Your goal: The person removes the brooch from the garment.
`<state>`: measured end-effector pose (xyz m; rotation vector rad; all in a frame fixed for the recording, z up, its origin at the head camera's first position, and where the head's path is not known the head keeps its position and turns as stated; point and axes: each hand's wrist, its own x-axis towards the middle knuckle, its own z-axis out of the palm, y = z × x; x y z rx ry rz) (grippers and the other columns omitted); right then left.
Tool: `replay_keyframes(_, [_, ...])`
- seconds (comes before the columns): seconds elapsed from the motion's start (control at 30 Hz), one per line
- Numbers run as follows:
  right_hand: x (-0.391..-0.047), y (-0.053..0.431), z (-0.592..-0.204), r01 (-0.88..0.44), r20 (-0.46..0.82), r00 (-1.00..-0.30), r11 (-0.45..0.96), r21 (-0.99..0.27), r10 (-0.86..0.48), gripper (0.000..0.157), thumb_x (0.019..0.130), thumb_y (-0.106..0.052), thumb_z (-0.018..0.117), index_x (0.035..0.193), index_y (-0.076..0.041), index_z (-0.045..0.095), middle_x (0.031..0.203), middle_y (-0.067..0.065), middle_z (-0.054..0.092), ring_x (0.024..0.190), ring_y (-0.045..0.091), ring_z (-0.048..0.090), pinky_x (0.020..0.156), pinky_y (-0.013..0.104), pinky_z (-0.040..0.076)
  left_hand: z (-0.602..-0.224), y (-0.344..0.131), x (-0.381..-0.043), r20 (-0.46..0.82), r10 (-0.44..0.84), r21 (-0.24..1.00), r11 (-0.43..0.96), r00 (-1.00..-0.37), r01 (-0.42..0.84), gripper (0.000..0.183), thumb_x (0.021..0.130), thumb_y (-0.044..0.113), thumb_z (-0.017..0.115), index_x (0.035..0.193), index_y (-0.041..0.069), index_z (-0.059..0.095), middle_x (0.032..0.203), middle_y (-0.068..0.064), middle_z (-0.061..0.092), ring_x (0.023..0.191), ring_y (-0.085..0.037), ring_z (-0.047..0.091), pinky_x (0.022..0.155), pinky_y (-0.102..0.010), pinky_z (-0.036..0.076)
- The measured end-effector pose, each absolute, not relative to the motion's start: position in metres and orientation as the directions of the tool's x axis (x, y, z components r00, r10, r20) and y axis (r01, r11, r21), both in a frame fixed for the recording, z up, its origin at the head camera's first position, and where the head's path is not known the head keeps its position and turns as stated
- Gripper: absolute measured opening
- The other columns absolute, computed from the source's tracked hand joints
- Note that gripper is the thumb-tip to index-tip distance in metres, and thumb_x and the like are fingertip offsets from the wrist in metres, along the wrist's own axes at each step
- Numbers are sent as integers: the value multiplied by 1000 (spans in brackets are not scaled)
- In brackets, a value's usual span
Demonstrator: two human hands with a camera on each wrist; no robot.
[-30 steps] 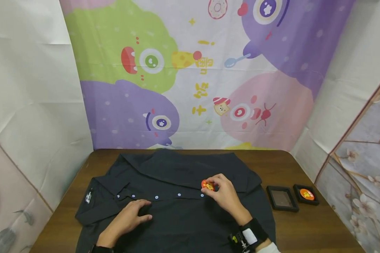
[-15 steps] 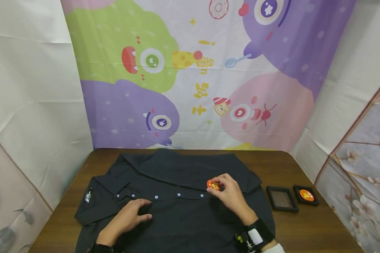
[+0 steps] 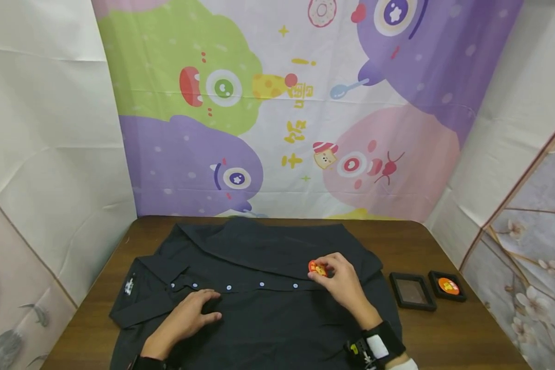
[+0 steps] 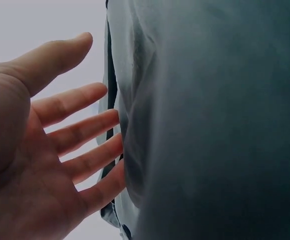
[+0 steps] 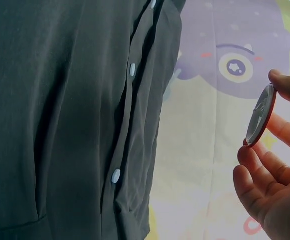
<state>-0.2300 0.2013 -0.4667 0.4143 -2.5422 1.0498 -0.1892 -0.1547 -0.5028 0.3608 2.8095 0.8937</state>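
Note:
A dark shirt lies spread on the table, with a row of several pale buttons across it. Between thumb and fingers, my right hand pinches a round red-and-yellow pin badge over the shirt, close to the rightmost button. From the right wrist, the badge appears nearly edge-on, its metallic back and pin side facing the shirt. On the shirt's left part my left hand lies below the button row, holding nothing. Its fingers look spread and fairly straight beside the cloth in the left wrist view.
Right of the shirt, a shallow black frame-like box sits on the wooden table. Next to it is a smaller black box holding an orange round badge. A cartoon-print cloth hangs behind the table.
My right hand has moved a little to the right with the badge, away from its place above the rightmost button. My left hand has stayed in place on the shirt.

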Motion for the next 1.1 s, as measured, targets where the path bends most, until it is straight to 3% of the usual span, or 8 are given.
replay_keyframes(1.1, [-232,229,-472,-354,446,-893,711,-607,-64,29,66,-20,83,90,-8,71,86,8,60,73,19,59,65,41,55,-505,-154,-190,-100,241,556,818,-965,147,43,78,30,72,114,9,62,123,-13,59,117,-35,48,99,-55,37])
